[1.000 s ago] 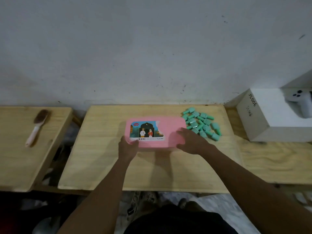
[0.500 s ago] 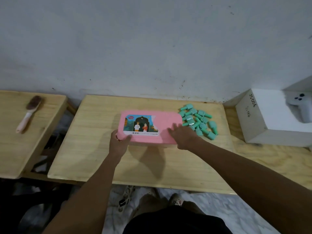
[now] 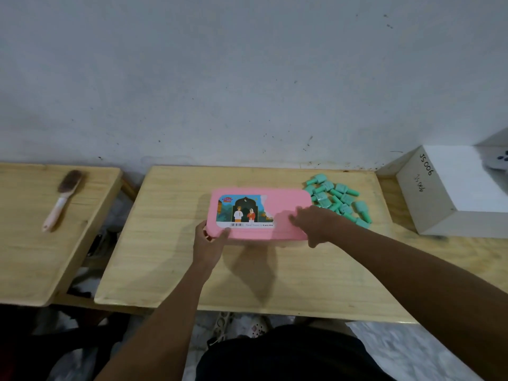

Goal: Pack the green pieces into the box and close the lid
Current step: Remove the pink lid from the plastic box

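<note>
On the worktop (image 3: pixel 170 270), left hand (image 3: pixel 208 241) grips the pink box (image 3: pixel 283 213)'s left corner, right hand (image 3: pixel 316 224) lies open on its lid, green pieces (image 3: pixel 336 198) just right.

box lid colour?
Pink lid, with a colourful picture label on its left part. Head view, the only one.

The white box (image 3: pixel 450 188) off past the right hand (image 3: pixel 316 224) has "JS006" handwritten on its side, and the pink box's sticker (image 3: pixel 244 211) between both hands ends in "5 pcs", rest's too blurry.
</note>
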The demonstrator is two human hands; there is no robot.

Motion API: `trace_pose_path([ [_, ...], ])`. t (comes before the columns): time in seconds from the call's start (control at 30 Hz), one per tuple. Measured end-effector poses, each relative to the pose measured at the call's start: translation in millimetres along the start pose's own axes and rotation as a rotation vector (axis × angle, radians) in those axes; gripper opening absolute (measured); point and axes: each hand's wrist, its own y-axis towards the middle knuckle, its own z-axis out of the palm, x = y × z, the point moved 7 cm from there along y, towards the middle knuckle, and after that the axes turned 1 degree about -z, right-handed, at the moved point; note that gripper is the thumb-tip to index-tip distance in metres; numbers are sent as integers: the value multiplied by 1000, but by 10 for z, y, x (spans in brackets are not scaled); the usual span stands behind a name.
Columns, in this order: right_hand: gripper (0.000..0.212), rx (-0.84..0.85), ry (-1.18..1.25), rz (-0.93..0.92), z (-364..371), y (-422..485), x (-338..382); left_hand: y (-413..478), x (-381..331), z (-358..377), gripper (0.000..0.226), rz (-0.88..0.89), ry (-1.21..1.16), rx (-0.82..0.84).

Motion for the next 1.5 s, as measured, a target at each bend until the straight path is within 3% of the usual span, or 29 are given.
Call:
trace_pose_path([
  [0.13, 71, 48, 30, -33, -74, 6, -45, -2, 20, 7, 59, 4, -26, 13],
  [0.37, 76, 47, 73, -63, -251, -7, -160, -122, 48, 51, 66, 9, -109, 37],
  [0.63, 73, 44, 57, -67, -288, -79, -127, -182, 152, 319, 106, 25, -181, 39],
  [1.03, 67, 38, 38, -66, -244, -150, -66, -69, 383, 414, 106, 32, -145, 14],
  [1.4, 68, -19, 318, 26, -265, -166, -245, 1, 373, 433, 111, 13, -124, 27],
  [1.5, 61, -68, 406, 35, -344, -208, -344, -61, 310, 452, 123, -18, -103, 68],
])
